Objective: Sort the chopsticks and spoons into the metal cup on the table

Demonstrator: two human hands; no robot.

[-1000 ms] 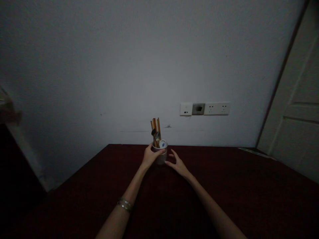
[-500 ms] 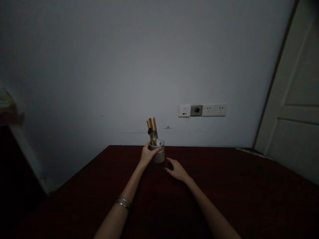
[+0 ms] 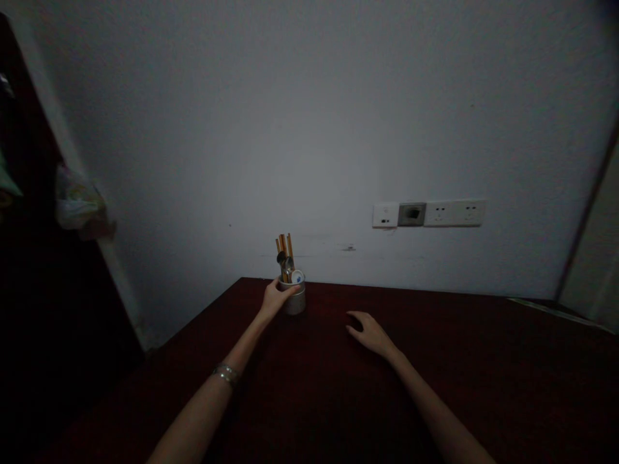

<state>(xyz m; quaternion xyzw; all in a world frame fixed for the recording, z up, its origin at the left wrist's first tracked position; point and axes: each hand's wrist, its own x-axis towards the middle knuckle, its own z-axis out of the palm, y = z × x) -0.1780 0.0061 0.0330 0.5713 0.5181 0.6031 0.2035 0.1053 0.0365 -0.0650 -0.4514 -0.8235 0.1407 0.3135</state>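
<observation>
A small pale utensil cup (image 3: 296, 303) stands near the far edge of the dark red table (image 3: 338, 393). Wooden chopsticks (image 3: 284, 248), metal spoons and a white ceramic spoon with a blue mark stick out of it. My left hand (image 3: 274, 298) is wrapped round the cup's left side, thumb on the rim; a bracelet is on that wrist. My right hand (image 3: 370, 332) lies on the table to the right of the cup, fingers stretched out, holding nothing.
A grey wall rises behind the table with a row of sockets and a switch (image 3: 428, 214). Dark furniture with a plastic bag (image 3: 77, 203) stands at the left. A door edge (image 3: 587, 245) shows at the far right.
My left hand has slid the cup leftward along the far edge. My right hand has come away from the cup and settled on the table. The camera has turned left.
</observation>
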